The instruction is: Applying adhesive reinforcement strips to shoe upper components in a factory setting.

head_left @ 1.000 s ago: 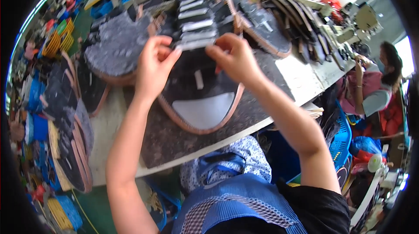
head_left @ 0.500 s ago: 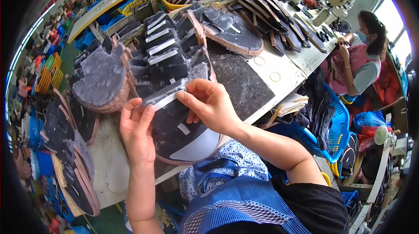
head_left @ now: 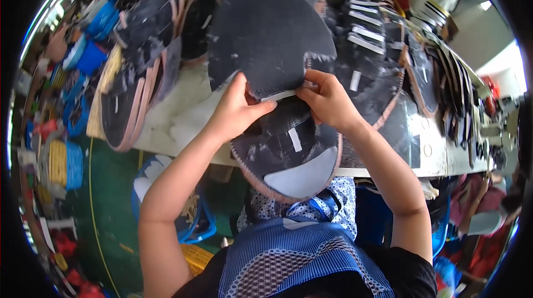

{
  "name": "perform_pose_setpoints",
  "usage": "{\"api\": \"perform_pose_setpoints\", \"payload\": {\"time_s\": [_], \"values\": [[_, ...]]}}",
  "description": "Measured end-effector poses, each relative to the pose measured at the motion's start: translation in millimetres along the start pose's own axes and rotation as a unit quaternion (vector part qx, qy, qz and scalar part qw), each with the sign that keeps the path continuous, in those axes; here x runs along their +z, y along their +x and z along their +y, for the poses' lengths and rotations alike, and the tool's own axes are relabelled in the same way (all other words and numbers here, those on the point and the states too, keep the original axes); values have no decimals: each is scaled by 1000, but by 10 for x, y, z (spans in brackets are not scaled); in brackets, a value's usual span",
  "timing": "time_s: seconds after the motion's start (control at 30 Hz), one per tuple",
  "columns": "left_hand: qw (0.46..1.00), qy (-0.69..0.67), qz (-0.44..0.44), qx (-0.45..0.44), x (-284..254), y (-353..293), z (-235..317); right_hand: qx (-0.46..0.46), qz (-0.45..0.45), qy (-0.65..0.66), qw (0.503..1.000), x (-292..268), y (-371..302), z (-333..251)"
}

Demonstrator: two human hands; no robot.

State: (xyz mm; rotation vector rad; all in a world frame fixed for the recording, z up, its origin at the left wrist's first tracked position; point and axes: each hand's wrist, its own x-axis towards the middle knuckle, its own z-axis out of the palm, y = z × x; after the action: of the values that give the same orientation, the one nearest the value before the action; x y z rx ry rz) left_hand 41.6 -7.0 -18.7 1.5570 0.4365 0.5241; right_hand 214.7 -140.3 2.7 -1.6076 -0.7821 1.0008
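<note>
Between my hands is a dark fuzzy stitched piece with pink edging, a pale grey curved patch and a small white tab. Beyond it, a large rounded black panel stands up toward me, with a notch at its right. A white strip lies along the fold where the two meet. My left hand is closed on the left of this fold, thumb on the strip's end. My right hand pinches the right end; its other fingers are partly hidden.
To the right lie similar dark pieces topped with several white strips, then a pile of dark narrow parts. More pink-edged pieces are stacked at the table's left. A blue basket stands below the table. A person sits far right.
The rounded black panel now stands up beyond the strip, where the strip lay across the piece before. My hands have drawn level on both sides of the fold. The view has swung left.
</note>
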Motion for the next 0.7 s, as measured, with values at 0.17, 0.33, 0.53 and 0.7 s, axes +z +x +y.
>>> {"api": "perform_pose_setpoints", "payload": {"time_s": [0.17,0.33,0.53,0.7], "values": [[918,395,10,-31,-257,-19,-453,-271,53,-409,870,22,309,357],[903,350,-18,250,-478,-36,-770,-179,-36,-306,934,-64,285,248],[695,569,-168,406,-434,62,-247,-384,-48,-457,801,-154,211,348],[739,504,-268,356,-517,279,-121,-358,-40,-461,811,-259,-61,-31]]}}
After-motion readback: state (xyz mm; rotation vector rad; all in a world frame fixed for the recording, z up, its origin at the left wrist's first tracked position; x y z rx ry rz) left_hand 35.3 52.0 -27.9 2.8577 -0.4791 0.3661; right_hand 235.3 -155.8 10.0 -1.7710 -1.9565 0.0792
